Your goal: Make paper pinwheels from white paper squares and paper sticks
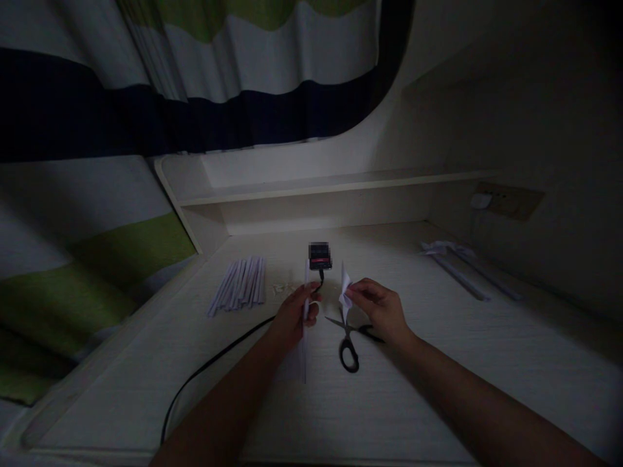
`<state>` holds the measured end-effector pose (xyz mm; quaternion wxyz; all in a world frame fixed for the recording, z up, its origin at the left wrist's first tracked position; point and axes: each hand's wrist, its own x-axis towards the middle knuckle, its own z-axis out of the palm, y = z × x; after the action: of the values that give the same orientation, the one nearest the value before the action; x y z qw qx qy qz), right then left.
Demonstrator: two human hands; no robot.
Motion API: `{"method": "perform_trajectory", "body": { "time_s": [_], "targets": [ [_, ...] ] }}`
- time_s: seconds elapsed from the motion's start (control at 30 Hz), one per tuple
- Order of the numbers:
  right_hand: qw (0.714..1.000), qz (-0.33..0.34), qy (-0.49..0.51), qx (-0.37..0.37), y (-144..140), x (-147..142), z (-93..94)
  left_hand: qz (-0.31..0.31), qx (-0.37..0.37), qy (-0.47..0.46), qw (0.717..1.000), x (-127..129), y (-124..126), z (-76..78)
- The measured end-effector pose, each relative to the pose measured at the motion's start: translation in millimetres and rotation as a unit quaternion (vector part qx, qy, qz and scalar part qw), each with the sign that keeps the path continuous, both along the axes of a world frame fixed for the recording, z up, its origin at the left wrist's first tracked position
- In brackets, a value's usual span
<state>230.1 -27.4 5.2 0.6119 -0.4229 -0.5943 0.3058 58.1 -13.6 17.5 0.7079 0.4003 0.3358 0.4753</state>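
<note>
My left hand (296, 313) grips a thin sheet of white paper (305, 353), seen nearly edge-on and upright over the desk. Between the thumb and fingers of my right hand (382, 306) is a pinched piece of white paper (345, 288), gathered narrow at the grip and flared above and below. Black-handled scissors (348, 353) lie with blades apart on the desk, just below the right hand's paper. Behind the hands rests a phone (320, 258) with a black cable plugged into its lower end.
A bundle of rolled paper tubes (238, 285) lies on the left, with small pale scraps (282, 288) beside it. Two paper sticks with crumpled ends (460, 275) lie at the right. The black cable (214, 360) curves across the desk. A shelf (316, 188) spans the back.
</note>
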Motion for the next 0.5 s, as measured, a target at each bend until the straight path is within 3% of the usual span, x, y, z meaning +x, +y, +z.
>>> {"method": "perform_trajectory", "body": {
  "time_s": [0.5],
  "targets": [
    [0.999, 0.041, 0.013, -0.024, -7.1, -6.1, 3.4, -0.022, -0.049, -0.005, 0.999, 13.9, -13.1, -1.0]
  ]
}}
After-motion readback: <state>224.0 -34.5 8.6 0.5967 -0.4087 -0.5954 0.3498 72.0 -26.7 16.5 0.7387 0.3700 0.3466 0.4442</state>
